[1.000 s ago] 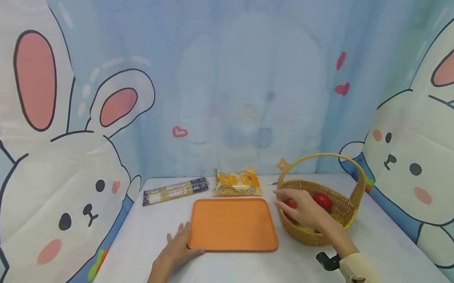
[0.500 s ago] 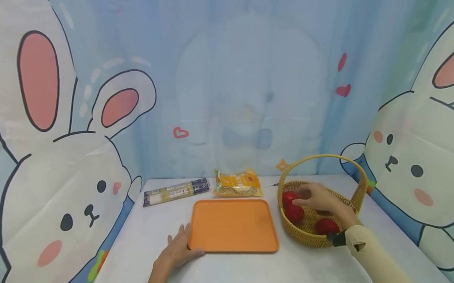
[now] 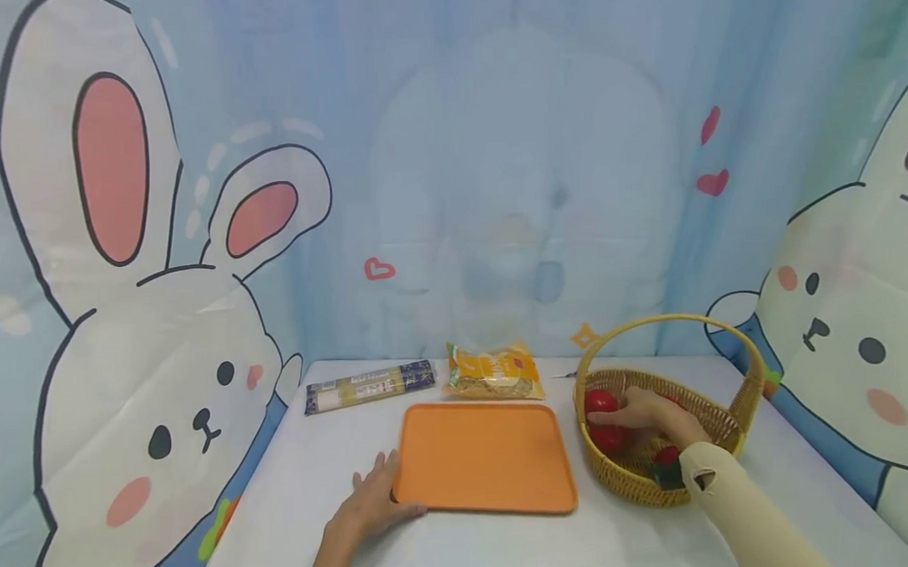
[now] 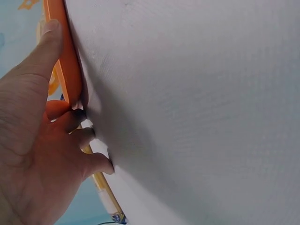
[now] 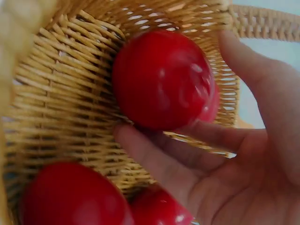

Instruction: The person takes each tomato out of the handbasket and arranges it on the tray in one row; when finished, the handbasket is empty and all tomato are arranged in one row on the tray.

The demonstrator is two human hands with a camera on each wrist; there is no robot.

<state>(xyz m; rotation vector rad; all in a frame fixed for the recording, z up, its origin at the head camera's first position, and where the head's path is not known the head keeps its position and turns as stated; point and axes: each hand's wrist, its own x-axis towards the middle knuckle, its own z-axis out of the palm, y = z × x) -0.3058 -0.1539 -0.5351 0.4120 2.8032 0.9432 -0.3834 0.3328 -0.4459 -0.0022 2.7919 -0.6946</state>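
My left hand [image 3: 375, 499] rests at the near left corner of an orange tray [image 3: 483, 458]. Its thumb lies along the near edge, and in the left wrist view the fingers [image 4: 82, 137] spread onto the tabletop. Inside a woven basket [image 3: 628, 486] with a tall handle is my right hand [image 3: 654, 418]. In the right wrist view its straight fingers [image 5: 154, 154] reach beside and under a glossy red apple [image 5: 161, 79], while the thumb stands apart from it. Other red apples [image 5: 75, 197] lie lower in the basket, partly hidden.
Behind the tray lies a yellow food packet [image 3: 495, 372], with a long blue and gold packet [image 3: 370, 386] to its left. A thin dark object [image 3: 566, 375] lies by the basket. The white table [image 3: 471, 550] ends at a rabbit-print curtain [image 3: 458, 191].
My right hand has moved from above the basket's left side down into it, among the apples. The left hand stays at the tray. The head view has shifted slightly.
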